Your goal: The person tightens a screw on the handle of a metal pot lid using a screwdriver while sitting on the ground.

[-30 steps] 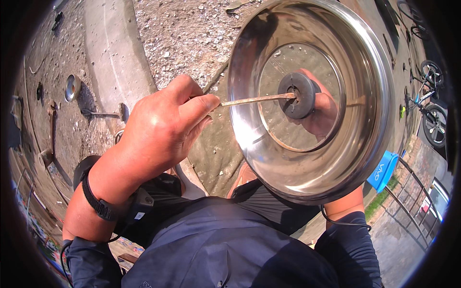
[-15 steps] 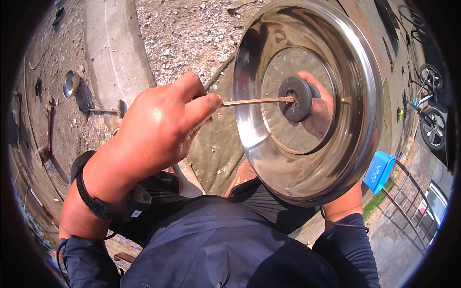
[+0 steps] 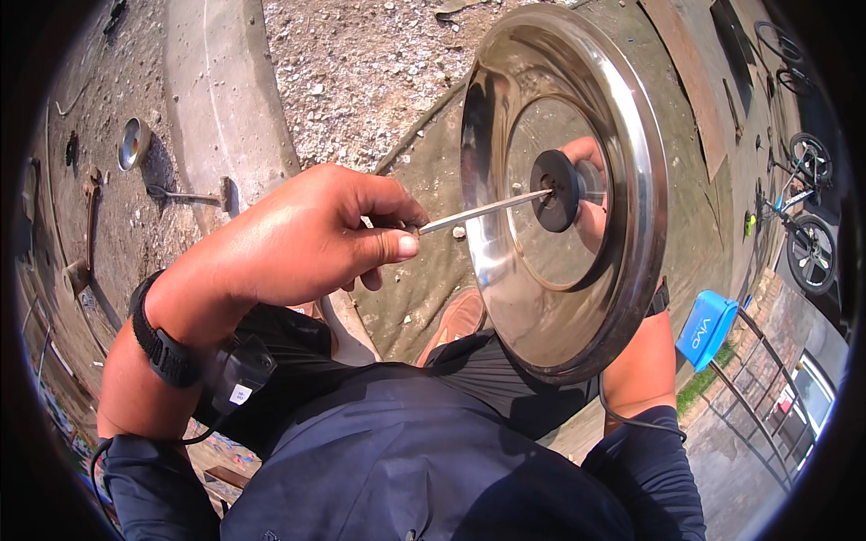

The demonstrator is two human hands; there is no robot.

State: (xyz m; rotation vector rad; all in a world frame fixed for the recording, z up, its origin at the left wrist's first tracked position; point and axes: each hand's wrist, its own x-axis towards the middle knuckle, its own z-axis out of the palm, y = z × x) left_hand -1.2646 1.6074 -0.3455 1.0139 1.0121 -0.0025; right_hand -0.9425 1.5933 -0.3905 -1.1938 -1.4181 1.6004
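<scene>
Nearest, a navy shirt (image 3: pixel 397 451) and black trousers (image 3: pixel 307 338) are seen. By the right forearm (image 3: pixel 639 370) a thin black cable (image 3: pixel 636 427) is looped, and it could be snagged if the arm were swung. The right hand is hidden behind the shiny metal lid (image 3: pixel 541 261), so its grip cannot be told; if support is given there only loosely, the lid could be tipped or spun when pressed.

In front of the body, a thin metal rod (image 3: pixel 483 213) is pinched between thumb and fingers of the left hand (image 3: pixel 334 234), any handle being concealed. The lid is held up tilted to the right of that hand, its hollow side turned toward it. The rod's tip is set at the centre of a round black disc (image 3: pixel 559 191) in the middle of the lid. Because the rod is angled and its tip is narrow, it could be slipped off the centre, and the polished metal could be scratched. Depth might also be misjudged, since a hand is mirrored in the lid.

Beyond, a brown shoe (image 3: pixel 456 320) is planted on a greenish ground sheet (image 3: pixel 433 171). Any small part dropped could be lost in the gravel (image 3: pixel 352 81) farther off, where a hammer (image 3: pixel 224 194) and a metal bowl (image 3: pixel 133 144) are left.
</scene>
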